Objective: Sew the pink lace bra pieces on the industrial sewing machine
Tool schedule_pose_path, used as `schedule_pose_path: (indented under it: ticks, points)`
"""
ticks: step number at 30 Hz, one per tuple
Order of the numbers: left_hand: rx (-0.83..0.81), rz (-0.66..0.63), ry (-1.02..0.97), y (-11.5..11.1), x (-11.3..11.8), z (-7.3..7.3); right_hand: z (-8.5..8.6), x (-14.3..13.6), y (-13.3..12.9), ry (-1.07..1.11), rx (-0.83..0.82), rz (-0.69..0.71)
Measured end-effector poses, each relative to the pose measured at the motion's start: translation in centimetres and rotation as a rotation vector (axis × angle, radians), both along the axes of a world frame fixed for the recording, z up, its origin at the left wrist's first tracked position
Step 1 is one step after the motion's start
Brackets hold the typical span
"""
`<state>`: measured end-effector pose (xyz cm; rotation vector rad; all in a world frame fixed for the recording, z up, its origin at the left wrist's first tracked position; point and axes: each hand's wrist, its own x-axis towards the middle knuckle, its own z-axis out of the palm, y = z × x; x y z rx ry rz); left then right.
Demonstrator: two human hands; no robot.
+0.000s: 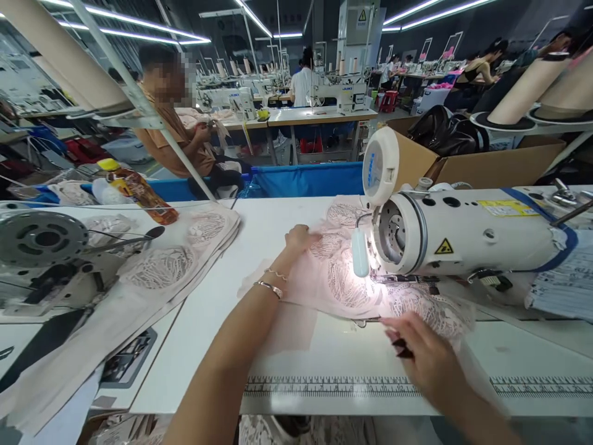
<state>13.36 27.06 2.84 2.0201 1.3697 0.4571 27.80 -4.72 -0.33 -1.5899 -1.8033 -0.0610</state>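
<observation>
A pale pink fabric piece with lace panels lies on the white table, passing under the lit head of the sewing machine. My left hand rests on its left side, fingers stretched out over the lace. My right hand is in front of the machine head, at the fabric's near edge. Its fingers are curled round a small dark pointed tool, mostly hidden by the hand. The index fingertip reaches the fabric edge; whether it pinches the cloth is unclear.
A stack of similar lace pieces lies left, beside another machine and a drink bottle. A ruler strip runs along the front edge. Behind are a cardboard box, thread cones and a seated co-worker.
</observation>
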Motion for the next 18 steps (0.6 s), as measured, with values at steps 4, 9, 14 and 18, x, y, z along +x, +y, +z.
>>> schedule_pose_path:
  ticks: [4,9,14,18]
  points:
    - [-0.072,-0.018,-0.388,0.3,-4.4,2.3,-1.1,-6.5,1.2,0.631,-0.217,0.138]
    - [-0.448,0.008,-1.418,0.3,-10.1,3.8,-0.5,-10.1,7.6,1.570,-0.594,0.305]
    - [-0.562,0.062,-1.584,0.0,-11.3,3.6,1.9,-10.4,14.7,2.021,-0.420,0.425]
    - [-0.607,0.066,-1.563,0.0,-11.3,3.3,2.4,-10.0,17.6,2.059,-0.267,0.411]
